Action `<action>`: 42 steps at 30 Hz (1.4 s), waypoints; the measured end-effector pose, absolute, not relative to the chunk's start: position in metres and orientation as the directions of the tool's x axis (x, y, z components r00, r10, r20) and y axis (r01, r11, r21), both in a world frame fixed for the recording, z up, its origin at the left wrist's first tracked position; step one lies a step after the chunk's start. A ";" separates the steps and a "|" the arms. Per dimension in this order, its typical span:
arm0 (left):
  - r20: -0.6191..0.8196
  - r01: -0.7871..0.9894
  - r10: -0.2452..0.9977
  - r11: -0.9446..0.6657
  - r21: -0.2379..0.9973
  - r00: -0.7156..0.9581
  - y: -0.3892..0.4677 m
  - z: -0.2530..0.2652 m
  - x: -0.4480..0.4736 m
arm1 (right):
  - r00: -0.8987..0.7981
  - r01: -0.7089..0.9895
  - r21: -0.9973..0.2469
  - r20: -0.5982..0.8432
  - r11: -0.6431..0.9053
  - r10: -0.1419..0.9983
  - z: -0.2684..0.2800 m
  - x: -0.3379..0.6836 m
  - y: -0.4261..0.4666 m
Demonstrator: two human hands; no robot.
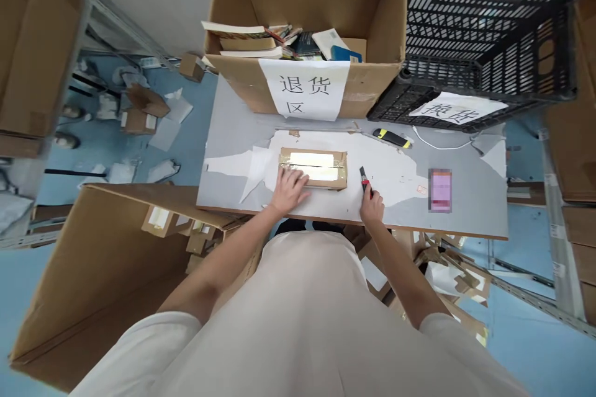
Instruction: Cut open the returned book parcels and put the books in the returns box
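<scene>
A small brown cardboard box (pixel 335 182) with white labels and shiny tape lies flat near the front of the table. My left hand (pixel 288 191) rests on its near left corner, fingers spread over the edge. To the right of the box, my right hand (pixel 372 203) is wrapped round a red and black utility knife (pixel 364 175), whose tip points away from me. The knife is apart from the box. Under both lies a worn white sheet (pixel 391 180) on the grey tabletop (pixel 228 192).
Behind stands a large carton (pixel 246 84) of books, beside a black plastic crate (pixel 484 68). A yellow and black cutter (pixel 392 138) and a pixelated pink rectangle (pixel 440 190) lie on the right. A big open carton (pixel 107 267) stands at lower left. Cardboard scraps (pixel 456 267) lie below right.
</scene>
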State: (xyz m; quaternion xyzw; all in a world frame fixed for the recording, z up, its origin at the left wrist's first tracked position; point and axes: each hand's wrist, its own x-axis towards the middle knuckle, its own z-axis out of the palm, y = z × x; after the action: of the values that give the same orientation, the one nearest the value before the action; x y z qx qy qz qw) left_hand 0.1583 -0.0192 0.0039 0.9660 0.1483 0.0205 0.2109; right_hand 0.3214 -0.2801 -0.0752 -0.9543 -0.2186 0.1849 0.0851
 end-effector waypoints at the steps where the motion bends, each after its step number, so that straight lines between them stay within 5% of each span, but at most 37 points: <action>1: -0.032 0.261 0.273 -0.870 0.417 0.962 -0.024 0.004 0.154 | 0.832 0.411 -0.249 -0.291 -0.877 0.473 -0.071 0.324 -0.280; 6: -0.028 0.223 0.233 -0.877 0.426 0.972 -0.036 0.003 0.140 | 0.747 0.580 -0.385 -0.100 -0.718 0.657 -0.017 0.353 -0.242; 11: 0.002 0.182 0.207 -0.868 0.462 0.978 -0.031 0.000 0.137 | 0.365 0.848 -0.367 -0.121 -0.384 0.923 0.026 0.364 -0.167; 15: -0.006 0.146 0.164 -0.862 0.486 0.986 -0.029 0.000 0.132 | 0.429 0.796 -0.349 -0.254 -0.495 0.867 0.035 0.376 -0.137; 22: -0.013 0.129 0.140 -0.869 0.478 0.990 -0.026 0.011 0.133 | 0.746 0.442 -0.521 -0.238 -0.730 0.622 0.028 0.398 -0.112; 26: -0.037 0.164 0.165 -0.889 0.428 0.986 0.000 0.032 0.145 | 0.764 0.606 -0.402 0.054 -0.687 0.642 0.035 0.367 -0.127; 28: -0.058 0.196 0.189 -0.904 0.380 0.980 0.022 0.041 0.151 | 0.644 0.757 -0.282 0.167 -0.590 0.747 0.044 0.350 -0.144; 31: -0.132 0.179 0.141 -0.922 0.342 0.981 0.059 0.045 0.158 | 0.280 0.946 -0.172 0.009 -0.274 0.960 0.058 0.332 -0.159; 33: -0.202 0.141 0.073 -0.928 0.346 0.977 0.079 0.043 0.162 | 0.154 0.977 -0.119 -0.167 -0.175 0.974 0.065 0.324 -0.157; 37: -0.257 0.106 0.006 -0.919 0.379 0.966 0.096 0.034 0.166 | 0.318 0.948 0.062 -0.253 -0.313 0.914 0.075 0.311 -0.144; 42: -0.275 0.175 0.073 -0.914 0.366 0.958 0.089 0.034 0.163 | 0.283 0.958 0.032 -0.250 -0.284 0.926 0.070 0.288 -0.174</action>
State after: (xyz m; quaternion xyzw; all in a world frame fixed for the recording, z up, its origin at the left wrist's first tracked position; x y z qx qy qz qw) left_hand 0.1630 0.0894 0.0342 0.9697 0.0642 -0.1290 0.1975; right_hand 0.2876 -0.1744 0.0700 -0.7959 -0.5919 0.0914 -0.0883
